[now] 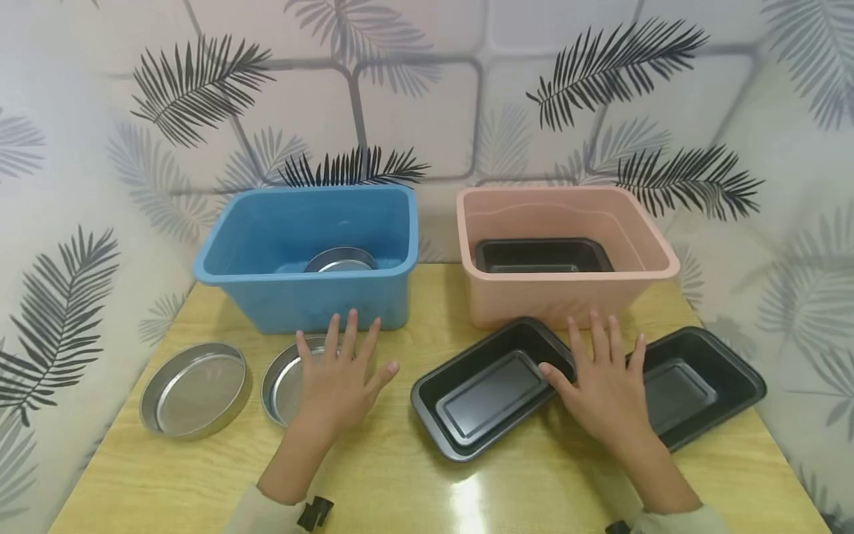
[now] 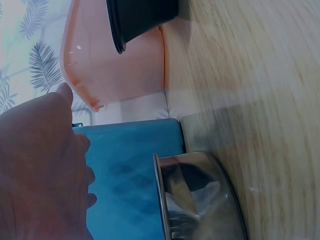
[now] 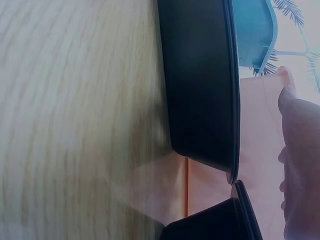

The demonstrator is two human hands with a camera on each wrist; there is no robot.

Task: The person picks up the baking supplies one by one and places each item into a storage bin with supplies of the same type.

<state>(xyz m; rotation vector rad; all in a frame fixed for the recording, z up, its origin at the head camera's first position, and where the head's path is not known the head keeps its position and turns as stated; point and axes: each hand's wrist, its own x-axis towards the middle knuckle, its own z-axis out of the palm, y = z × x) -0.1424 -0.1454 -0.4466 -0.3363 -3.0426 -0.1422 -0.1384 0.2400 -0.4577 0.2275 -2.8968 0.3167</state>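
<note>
Wood counter (image 1: 427, 493): blue bin (image 1: 320, 305) holds round tin (image 1: 341, 260), pink bin (image 1: 534, 300) loaf pan (image 1: 543, 255). Two more tins (image 1: 195, 393) (image 1: 287, 389), two more pans (image 1: 494, 397) (image 1: 687, 389) out front; left hand (image 1: 339, 389) above one tin, right hand (image 1: 603, 389) above pans, fingers (image 1: 348, 337) spread, empty.

Round tin (image 1: 283, 389): partly hidden behind the left hand (image 1: 340, 383)
Rightmost loaf pan (image 1: 714, 374): one end hidden behind the right hand (image 1: 603, 389)
Bench (image 1: 394, 486): near edge cropped, head view

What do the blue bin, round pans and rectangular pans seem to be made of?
Blue bin: probably plastic, smooth and slightly glossy, with a thick, moulded-looking rim. Round pans: likely bare silvery metal, from reflections on their walls; which metal is unclear. Rectangular pans: perhaps dark-coated metal, satin, from the soft sheen on their rims.
</note>
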